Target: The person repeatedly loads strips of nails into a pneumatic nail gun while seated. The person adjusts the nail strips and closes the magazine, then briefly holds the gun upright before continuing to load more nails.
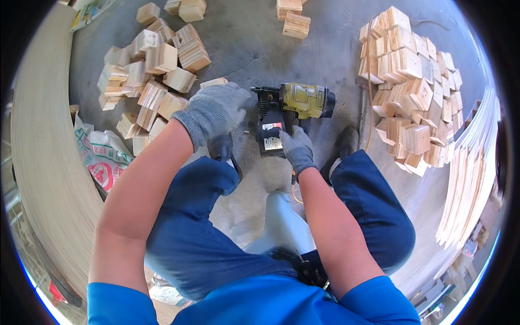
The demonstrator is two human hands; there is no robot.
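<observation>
An olive-yellow and black nail gun [306,100] stands in front of me between my feet, its nose pointing left and a black magazine with a white-and-red label below. My right hand [298,147], in a grey knit glove, is closed about the gun's handle. My left hand [216,111], gloved alike, hangs left of the gun's nose with its fingers turned down and somewhat blurred. Just beyond it a pale plywood block [214,82] peeks out; whether the hand touches it is hidden.
Loose plywood blocks [161,58] lie scattered at the left, and a stacked heap of blocks [403,70] rises at the right. A brown hose [369,81] runs beside that heap. A printed white sack [105,154] sits at the left. Thin sheets [468,184] are piled far right.
</observation>
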